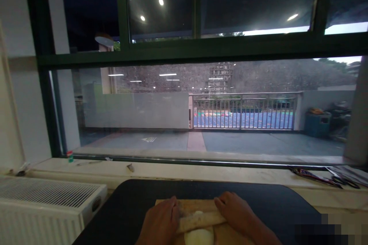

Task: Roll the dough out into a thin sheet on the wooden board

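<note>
A pale rolling pin (201,220) lies crosswise over a piece of white dough (199,236) at the bottom of the head view. My left hand (162,220) is closed round the pin's left end, and my right hand (234,210) grips its right end. Dough shows both in front of the pin and as a small bit behind it. Under the dough is a wooden board (191,203), partly hidden by my hands and cut off by the lower edge of the view.
The board rests on a dark table (138,195) against a windowsill (178,172). A white radiator (51,203) stands at the left. On the sill are a small green-and-red container (69,156), a crumpled scrap (130,167) and, at the right, scissors (345,182) beside papers.
</note>
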The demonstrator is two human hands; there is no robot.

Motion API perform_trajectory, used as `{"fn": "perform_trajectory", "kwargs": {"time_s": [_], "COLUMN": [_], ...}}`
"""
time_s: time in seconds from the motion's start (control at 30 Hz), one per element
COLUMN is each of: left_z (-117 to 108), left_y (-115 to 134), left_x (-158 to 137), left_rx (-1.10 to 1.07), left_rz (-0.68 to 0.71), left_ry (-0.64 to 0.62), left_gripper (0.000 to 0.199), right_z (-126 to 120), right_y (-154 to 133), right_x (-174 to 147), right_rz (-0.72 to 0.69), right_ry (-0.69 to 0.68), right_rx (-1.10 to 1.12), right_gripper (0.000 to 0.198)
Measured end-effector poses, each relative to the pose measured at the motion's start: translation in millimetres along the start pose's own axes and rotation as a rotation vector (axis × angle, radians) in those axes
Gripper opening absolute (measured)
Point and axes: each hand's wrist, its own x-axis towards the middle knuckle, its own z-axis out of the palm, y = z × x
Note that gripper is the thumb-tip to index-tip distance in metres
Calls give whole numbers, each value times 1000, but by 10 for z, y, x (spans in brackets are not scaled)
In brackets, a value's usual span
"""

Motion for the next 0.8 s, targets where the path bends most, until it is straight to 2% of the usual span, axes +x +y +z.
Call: {"fn": "perform_trajectory", "kwargs": {"time_s": [0.17, 0.27, 0.4, 0.47, 0.6, 0.67, 0.8], "left_z": [-37, -21, 12, 12, 4, 4, -16], "left_y": [-4, -28, -46, -43, -17, -1, 24], "left_x": [9, 1, -9, -12, -31, -53, -106], "left_rx": [-44, -130, -323, -348, -302, -256, -212], "left_rz": [-50, -46, -28, -16, 23, 67, 153], "left_ry": [-22, 26, 65, 54, 21, -13, -53], "left_gripper": [30, 29, 38, 39, 40, 38, 33], "right_z": [119, 69, -140, -229, -282, -264, -194], "right_y": [-58, -103, -198, -226, -192, -152, -82], "right_x": [-33, -89, -185, -239, -332, -363, -408], "right_rz": [105, -2, -191, -199, -128, -138, -201], "right_ry": [166, 286, 453, 403, 56, -70, -110], "right_rx": [-56, -25, 33, 34, 22, 12, -119], "right_gripper": [56, 58, 53, 51, 55, 58, 56]}}
